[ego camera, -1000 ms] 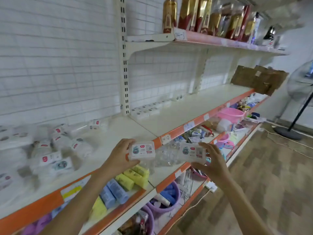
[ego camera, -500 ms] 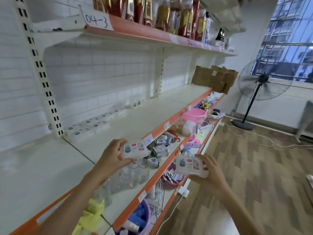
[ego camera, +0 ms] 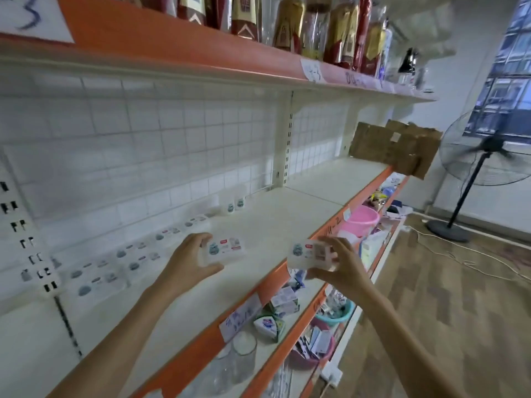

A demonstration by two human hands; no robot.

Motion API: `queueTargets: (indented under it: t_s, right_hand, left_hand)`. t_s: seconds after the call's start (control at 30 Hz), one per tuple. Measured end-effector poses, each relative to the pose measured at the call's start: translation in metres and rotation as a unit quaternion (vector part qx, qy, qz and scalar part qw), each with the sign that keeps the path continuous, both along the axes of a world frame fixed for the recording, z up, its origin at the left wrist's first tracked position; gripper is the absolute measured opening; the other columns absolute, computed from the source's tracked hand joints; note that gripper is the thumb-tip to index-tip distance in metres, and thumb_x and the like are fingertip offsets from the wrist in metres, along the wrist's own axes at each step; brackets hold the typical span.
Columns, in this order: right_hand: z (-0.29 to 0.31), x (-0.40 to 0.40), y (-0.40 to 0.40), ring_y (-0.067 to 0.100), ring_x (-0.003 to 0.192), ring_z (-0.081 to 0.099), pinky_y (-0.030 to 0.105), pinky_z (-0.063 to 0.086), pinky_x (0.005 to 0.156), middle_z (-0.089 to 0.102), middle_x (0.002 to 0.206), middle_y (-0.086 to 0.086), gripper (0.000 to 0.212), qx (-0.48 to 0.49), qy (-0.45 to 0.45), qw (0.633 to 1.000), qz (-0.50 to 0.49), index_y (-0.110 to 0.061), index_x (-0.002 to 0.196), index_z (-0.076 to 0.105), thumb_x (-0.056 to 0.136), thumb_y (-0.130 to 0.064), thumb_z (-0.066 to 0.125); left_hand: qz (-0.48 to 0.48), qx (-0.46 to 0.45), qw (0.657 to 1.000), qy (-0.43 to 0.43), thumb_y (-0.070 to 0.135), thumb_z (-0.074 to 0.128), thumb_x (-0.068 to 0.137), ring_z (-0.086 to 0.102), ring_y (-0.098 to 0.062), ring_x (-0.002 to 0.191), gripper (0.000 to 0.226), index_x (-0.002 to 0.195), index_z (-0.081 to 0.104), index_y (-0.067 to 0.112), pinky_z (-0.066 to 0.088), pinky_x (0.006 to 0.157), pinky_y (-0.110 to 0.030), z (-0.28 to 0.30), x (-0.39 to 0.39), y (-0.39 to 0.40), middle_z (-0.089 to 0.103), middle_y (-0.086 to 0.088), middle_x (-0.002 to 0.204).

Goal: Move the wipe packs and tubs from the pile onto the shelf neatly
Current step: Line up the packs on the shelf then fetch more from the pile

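White tiled wall (ego camera: 172,145) behind orange-edged shelving (ego camera: 330,234). Wood-pattern floor (ego camera: 448,305) at right w/ white cable (ego camera: 465,254) across it. Black standing fan (ego camera: 485,156) near barred window (ego camera: 508,81), daylight bluish. Flattened cardboard (ego camera: 396,147) at far end of mid shelf. Bottles (ego camera: 316,24) on top shelf. White side wall (ego camera: 465,67).

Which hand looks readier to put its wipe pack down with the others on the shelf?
Left, probably. The left hand holds its wipe pack over the shelf, near the row of packs; the right hand is out past the front edge.
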State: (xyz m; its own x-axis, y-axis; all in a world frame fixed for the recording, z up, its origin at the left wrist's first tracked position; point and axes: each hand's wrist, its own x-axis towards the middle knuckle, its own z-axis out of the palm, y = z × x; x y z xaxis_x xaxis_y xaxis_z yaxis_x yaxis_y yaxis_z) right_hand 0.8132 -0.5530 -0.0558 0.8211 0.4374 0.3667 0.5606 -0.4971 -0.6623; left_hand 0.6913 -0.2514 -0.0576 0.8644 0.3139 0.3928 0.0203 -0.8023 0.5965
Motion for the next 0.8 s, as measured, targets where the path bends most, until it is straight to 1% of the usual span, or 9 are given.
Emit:
queueTargets:
  t_s: [0.13, 0.2, 0.27, 0.33, 0.47, 0.57, 0.63, 0.7, 0.8]
  right_hand:
    - [0.003, 0.044, 0.031, 0.021, 0.11, 0.051, 0.045, 0.053, 0.086, 0.044, 0.126, 0.001, 0.075, -0.001, 0.015, 0.999, 0.033, -0.022, 0.131, 0.047, 0.065, -0.02, 0.083]
    - [0.004, 0.066, 0.051, 0.016, 0.107, 0.048, 0.035, 0.051, 0.088, 0.043, 0.127, 0.001, 0.074, -0.021, 0.01, 0.998, 0.058, -0.02, 0.132, 0.046, 0.067, -0.02, 0.082]
    - [0.005, 0.085, 0.075, 0.011, 0.102, 0.045, 0.022, 0.045, 0.085, 0.042, 0.126, 0.0, 0.072, -0.026, 0.011, 0.995, 0.099, -0.019, 0.131, 0.047, 0.068, -0.021, 0.081]
    - [0.004, 0.102, 0.1, 0.008, 0.1, 0.045, 0.016, 0.041, 0.082, 0.041, 0.123, -0.002, 0.072, -0.028, 0.02, 0.988, 0.151, -0.018, 0.13, 0.048, 0.067, -0.022, 0.082]
    - [-0.004, 0.13, 0.133, 0.008, 0.1, 0.047, 0.004, 0.037, 0.073, 0.04, 0.118, -0.007, 0.07, -0.058, 0.047, 0.967, 0.245, -0.019, 0.129, 0.048, 0.068, -0.023, 0.081]
    - [-0.013, 0.148, 0.155, 0.013, 0.099, 0.05, 0.012, 0.039, 0.077, 0.042, 0.12, -0.003, 0.071, -0.072, 0.076, 0.953, 0.285, -0.017, 0.129, 0.048, 0.067, -0.021, 0.081]
    - [-0.018, 0.154, 0.172, 0.014, 0.097, 0.05, 0.015, 0.039, 0.077, 0.041, 0.124, 0.0, 0.069, -0.079, 0.112, 0.943, 0.303, -0.017, 0.13, 0.046, 0.069, -0.017, 0.08]
    - [-0.024, 0.154, 0.193, 0.016, 0.105, 0.049, 0.018, 0.042, 0.083, 0.038, 0.13, 0.002, 0.07, -0.092, 0.142, 0.931, 0.324, -0.015, 0.134, 0.042, 0.073, -0.014, 0.075]
    - [-0.03, 0.144, 0.224, 0.021, 0.126, 0.04, 0.027, 0.037, 0.103, 0.032, 0.141, 0.006, 0.072, -0.094, 0.153, 0.924, 0.338, -0.014, 0.141, 0.032, 0.078, -0.012, 0.067]
  left_hand:
    - [0.057, 0.021, 0.998, 0.01, 0.032, 0.077, 0.071, 0.047, -0.013, 0.11, 0.067, 0.127, 0.046, 0.013, 0.033, 0.089, -0.021, -0.001, 0.015, 0.017, 0.05, -0.002, 0.124]
    - [0.097, 0.036, 0.994, 0.028, 0.036, 0.076, 0.071, 0.047, -0.013, 0.112, 0.067, 0.128, 0.047, 0.014, 0.035, 0.09, -0.022, -0.004, 0.018, 0.025, 0.051, 0.0, 0.125]
    - [0.142, 0.054, 0.987, 0.051, 0.038, 0.076, 0.071, 0.046, -0.016, 0.118, 0.068, 0.128, 0.047, 0.016, 0.035, 0.097, -0.027, -0.011, 0.019, 0.034, 0.051, 0.0, 0.13]
    - [0.194, 0.093, 0.973, 0.088, 0.041, 0.075, 0.071, 0.044, -0.019, 0.122, 0.068, 0.129, 0.048, 0.017, 0.032, 0.101, -0.03, -0.014, 0.021, 0.042, 0.051, 0.0, 0.132]
    - [0.287, 0.164, 0.929, 0.167, 0.053, 0.063, 0.078, 0.033, -0.019, 0.131, 0.07, 0.137, 0.041, 0.02, 0.014, 0.11, -0.03, -0.017, 0.024, 0.052, 0.044, -0.001, 0.14]
    - [0.339, 0.189, 0.896, 0.216, 0.058, 0.053, 0.082, 0.016, -0.022, 0.138, 0.073, 0.142, 0.032, 0.022, -0.004, 0.114, -0.038, -0.02, 0.026, 0.054, 0.026, -0.001, 0.149]
    - [0.372, 0.173, 0.887, 0.211, 0.055, 0.054, 0.083, 0.013, -0.026, 0.139, 0.073, 0.143, 0.031, 0.021, -0.005, 0.115, -0.041, -0.025, 0.029, 0.05, 0.022, -0.005, 0.15]
    - [0.39, 0.164, 0.891, 0.166, 0.048, 0.06, 0.082, 0.019, -0.028, 0.138, 0.067, 0.138, 0.04, 0.018, 0.001, 0.116, -0.041, -0.032, 0.031, 0.044, 0.03, -0.009, 0.146]
    - [0.404, 0.176, 0.892, 0.101, 0.043, 0.059, 0.077, 0.045, -0.029, 0.121, 0.046, 0.116, 0.06, 0.019, 0.024, 0.109, -0.04, -0.049, 0.026, 0.036, 0.054, -0.007, 0.122]
